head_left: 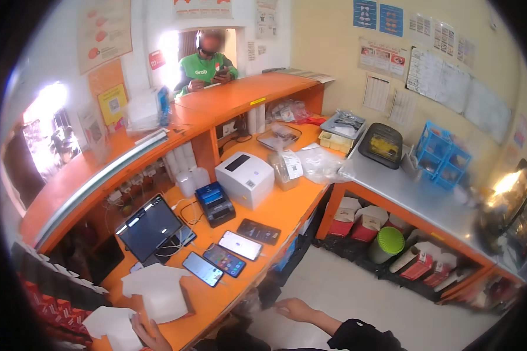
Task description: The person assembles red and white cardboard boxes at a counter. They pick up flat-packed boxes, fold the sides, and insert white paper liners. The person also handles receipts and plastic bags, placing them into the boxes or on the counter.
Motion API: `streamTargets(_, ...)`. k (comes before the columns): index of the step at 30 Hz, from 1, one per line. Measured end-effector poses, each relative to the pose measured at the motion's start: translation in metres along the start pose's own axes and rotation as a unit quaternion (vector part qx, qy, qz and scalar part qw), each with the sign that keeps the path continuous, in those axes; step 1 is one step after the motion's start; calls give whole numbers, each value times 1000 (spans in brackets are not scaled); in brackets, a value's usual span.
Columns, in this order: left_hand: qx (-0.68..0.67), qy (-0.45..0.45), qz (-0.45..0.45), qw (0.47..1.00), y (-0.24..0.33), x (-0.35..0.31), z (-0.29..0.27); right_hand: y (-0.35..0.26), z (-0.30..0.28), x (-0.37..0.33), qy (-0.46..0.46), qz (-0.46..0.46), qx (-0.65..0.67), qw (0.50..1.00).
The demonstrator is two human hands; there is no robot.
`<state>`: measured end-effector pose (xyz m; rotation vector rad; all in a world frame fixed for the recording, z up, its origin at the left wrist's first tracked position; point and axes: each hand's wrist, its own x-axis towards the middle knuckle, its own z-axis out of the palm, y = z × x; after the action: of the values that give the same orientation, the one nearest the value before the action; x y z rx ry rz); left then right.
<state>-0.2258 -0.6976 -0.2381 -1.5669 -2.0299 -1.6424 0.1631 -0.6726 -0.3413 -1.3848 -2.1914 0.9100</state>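
My left hand (149, 336) is at the lower left, its fingers stretched and apart against the side of a white folded paper carton (112, 326). Just beyond it, a second white paper carton (158, 292) stands on the orange counter (222, 298). My right hand (295, 310) is past the counter's near edge, over the floor. Its fingers are curled together and what is in them, if anything, is hidden. A blurred clear plastic bag (249, 305) lies near its fingertips. Several phones (240, 244) lie on the counter ahead, some with lit screens.
A tablet (149, 228), a black card terminal (215, 203), a white label printer (245, 178) and a bagged parcel (286, 169) fill the counter. Red-and-black cartons (52, 307) are stacked left. A steel-topped table (413, 187) stands right. A person in green (208, 67) holds a phone at the window.
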Motion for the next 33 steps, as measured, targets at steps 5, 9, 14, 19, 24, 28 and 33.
streamTargets(5, -57, -91, -58, 993, 40, -18, 81, 19, -71, 62, 45, -44, 45, 997)
streamTargets(9, -191, -167, 22, 967, 33, -69, 214, 73, -113, 118, 76, -72, 80, 991)
streamTargets(14, -240, -387, 249, 855, 145, -56, 413, 215, -162, 149, 138, 5, 267, 954)
streamTargets(19, -298, -362, 85, 879, 206, -15, 510, 268, -300, 189, 101, 27, 57, 993)
streamTargets(24, -127, -403, 87, 902, 205, 7, 547, 297, -404, 275, 209, 56, 145, 965)
streamTargets(28, -60, -422, 73, 902, 254, 68, 595, 298, -471, 382, 84, -60, 186, 977)
streamTargets(33, -46, -295, -7, 954, 304, 131, 676, 309, -472, 500, -168, -248, 145, 943)
